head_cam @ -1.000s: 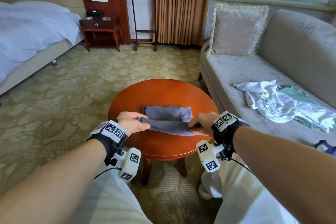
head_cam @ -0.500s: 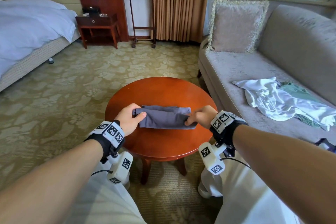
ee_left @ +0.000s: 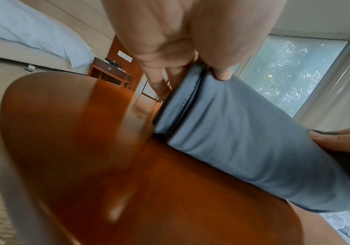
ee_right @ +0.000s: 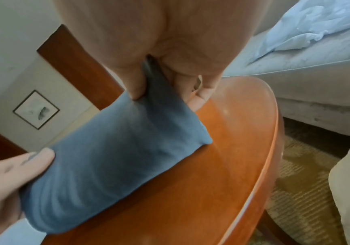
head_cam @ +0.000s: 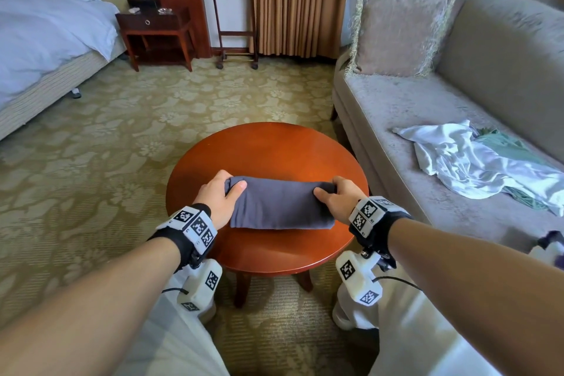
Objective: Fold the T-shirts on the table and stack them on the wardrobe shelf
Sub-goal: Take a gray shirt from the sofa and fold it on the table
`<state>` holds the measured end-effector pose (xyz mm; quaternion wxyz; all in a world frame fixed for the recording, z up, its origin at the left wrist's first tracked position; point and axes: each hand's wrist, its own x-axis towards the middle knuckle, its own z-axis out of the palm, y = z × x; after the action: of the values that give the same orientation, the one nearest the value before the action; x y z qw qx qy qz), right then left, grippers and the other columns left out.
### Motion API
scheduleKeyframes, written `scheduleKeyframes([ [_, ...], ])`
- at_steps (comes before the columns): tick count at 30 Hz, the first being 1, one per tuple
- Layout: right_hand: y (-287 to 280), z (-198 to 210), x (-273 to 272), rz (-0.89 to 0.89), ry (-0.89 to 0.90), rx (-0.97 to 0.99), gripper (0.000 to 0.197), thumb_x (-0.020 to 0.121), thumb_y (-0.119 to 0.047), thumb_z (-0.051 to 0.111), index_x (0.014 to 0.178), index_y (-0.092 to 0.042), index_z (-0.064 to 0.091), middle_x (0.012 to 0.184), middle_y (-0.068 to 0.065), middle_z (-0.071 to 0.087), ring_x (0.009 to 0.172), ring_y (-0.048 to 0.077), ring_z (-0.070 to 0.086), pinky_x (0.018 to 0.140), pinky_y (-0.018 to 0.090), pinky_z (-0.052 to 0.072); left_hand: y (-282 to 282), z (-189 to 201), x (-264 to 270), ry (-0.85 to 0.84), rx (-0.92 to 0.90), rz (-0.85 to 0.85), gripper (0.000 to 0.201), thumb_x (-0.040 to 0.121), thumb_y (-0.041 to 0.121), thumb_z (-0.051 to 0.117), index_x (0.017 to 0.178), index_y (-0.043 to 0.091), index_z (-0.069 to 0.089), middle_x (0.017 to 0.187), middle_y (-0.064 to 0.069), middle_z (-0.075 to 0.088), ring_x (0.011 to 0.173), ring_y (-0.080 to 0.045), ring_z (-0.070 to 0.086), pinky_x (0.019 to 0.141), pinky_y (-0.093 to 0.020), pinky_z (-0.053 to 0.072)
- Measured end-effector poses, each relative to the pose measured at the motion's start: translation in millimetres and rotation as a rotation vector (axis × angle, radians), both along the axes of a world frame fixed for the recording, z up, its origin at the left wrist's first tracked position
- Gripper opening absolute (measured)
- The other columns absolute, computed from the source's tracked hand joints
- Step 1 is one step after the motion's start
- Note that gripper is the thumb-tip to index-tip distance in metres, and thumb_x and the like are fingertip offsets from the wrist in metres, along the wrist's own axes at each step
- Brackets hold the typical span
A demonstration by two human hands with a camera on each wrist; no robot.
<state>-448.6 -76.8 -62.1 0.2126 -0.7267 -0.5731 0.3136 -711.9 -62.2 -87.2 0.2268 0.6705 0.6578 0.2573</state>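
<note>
A folded grey-blue T-shirt [head_cam: 280, 206] lies on the round red-brown table [head_cam: 268, 146]. My left hand [head_cam: 218, 195] grips its left end, thumb on top and fingers under the far edge. At the other end my right hand [head_cam: 335, 197] grips it the same way. The left wrist view shows the T-shirt [ee_left: 243, 149] pinched between thumb and fingers above the table [ee_left: 86, 149]. Seen from the right wrist, the T-shirt [ee_right: 111, 157] is clamped by thumb and fingers over the table [ee_right: 222, 165].
A crumpled white garment [head_cam: 467, 165] and a green one [head_cam: 503, 146] lie on the grey sofa [head_cam: 396, 107] to the right, below a fringed cushion [head_cam: 399, 30]. A bed [head_cam: 45, 40], a nightstand [head_cam: 155, 33] and a valet stand [head_cam: 235, 9] are beyond the patterned carpet.
Both hands folded the shirt's near edge up and over toward the far side, then drew it back; the shirt now lies as a thicker, narrower bundle gripped at both ends.
</note>
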Motion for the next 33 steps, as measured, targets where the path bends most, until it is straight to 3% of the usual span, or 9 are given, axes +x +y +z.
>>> scheduleKeyframes([
  [4,2,-11,-8,-0.033,-0.131,0.021,0.025,0.097,-0.037,0.049,0.103,-0.013,0.045,0.092,0.006,0.053,0.082,0.026,0.051,0.07,0.031,0.037,8,-3,6,0.063,-0.045,0.043,0.032,0.099,0.046,0.044,0.088,0.016,0.044,0.076,-0.004,0.051,0.075,-0.027,0.05,0.066,-0.032,0.035],
  [7,8,-16,-11,-0.031,-0.185,0.012,0.029,0.099,-0.036,0.044,0.111,-0.01,0.042,0.093,0.009,0.052,0.083,0.03,0.051,0.072,0.032,0.038,15,-6,9,0.105,-0.091,0.071,0.035,0.099,0.046,0.042,0.086,0.014,0.042,0.083,-0.009,0.052,0.074,-0.026,0.048,0.067,-0.033,0.035],
  [13,25,-23,-18,-0.041,-0.247,0.002,0.025,0.1,-0.036,0.041,0.102,-0.012,0.037,0.088,0.011,0.052,0.08,0.031,0.051,0.07,0.035,0.04,30,-12,13,0.143,-0.164,0.107,0.034,0.101,0.043,0.04,0.098,0.009,0.046,0.097,-0.011,0.05,0.087,-0.024,0.042,0.075,-0.034,0.035],
  [20,47,-27,-23,-0.051,-0.18,-0.046,0.026,0.099,-0.036,0.043,0.107,-0.011,0.043,0.09,0.012,0.052,0.078,0.032,0.052,0.07,0.035,0.042,46,-21,10,0.159,-0.206,0.107,0.035,0.101,0.042,0.04,0.09,0.01,0.045,0.092,-0.009,0.052,0.085,-0.026,0.046,0.074,-0.035,0.035],
  [24,56,-30,-18,-0.111,-0.114,-0.116,0.036,0.092,-0.047,0.053,0.106,-0.013,0.06,0.1,0.01,0.062,0.079,0.027,0.053,0.071,0.03,0.041,54,-24,6,0.164,-0.259,0.095,0.04,0.099,0.047,0.042,0.086,0.01,0.05,0.085,-0.004,0.054,0.088,-0.029,0.055,0.073,-0.032,0.038],
  [27,58,-29,-15,-0.174,0.088,-0.178,0.046,0.07,-0.056,0.067,0.098,-0.019,0.067,0.095,0.005,0.067,0.087,0.027,0.062,0.083,0.036,0.051,54,-21,2,0.029,-0.3,0.104,0.045,0.093,0.054,0.051,0.089,0.01,0.057,0.085,-0.004,0.061,0.086,-0.027,0.06,0.069,-0.031,0.041],
  [29,59,-34,-11,-0.168,0.167,-0.189,0.044,0.058,-0.046,0.072,0.092,-0.018,0.069,0.091,0.005,0.07,0.088,0.028,0.065,0.088,0.042,0.053,51,-18,1,-0.132,-0.347,0.124,0.044,0.083,0.055,0.066,0.098,0.014,0.061,0.094,0.001,0.063,0.088,-0.019,0.061,0.072,-0.03,0.045],
  [31,56,-33,-10,-0.146,0.148,-0.193,0.03,0.067,-0.036,0.072,0.088,-0.016,0.068,0.09,0.007,0.071,0.087,0.027,0.066,0.087,0.041,0.054,47,-13,-2,-0.213,-0.388,0.103,0.047,0.073,0.046,0.081,0.105,0.02,0.059,0.097,0.009,0.061,0.09,-0.01,0.059,0.071,-0.024,0.044],
  [33,51,-30,-10,-0.117,0.044,-0.167,0.023,0.083,-0.034,0.066,0.093,-0.013,0.061,0.095,0.008,0.068,0.088,0.028,0.063,0.081,0.035,0.051,44,-10,-4,-0.176,-0.41,0.062,0.059,0.069,0.035,0.086,0.117,0.021,0.054,0.104,0.012,0.058,0.1,-0.013,0.058,0.078,-0.025,0.044],
])
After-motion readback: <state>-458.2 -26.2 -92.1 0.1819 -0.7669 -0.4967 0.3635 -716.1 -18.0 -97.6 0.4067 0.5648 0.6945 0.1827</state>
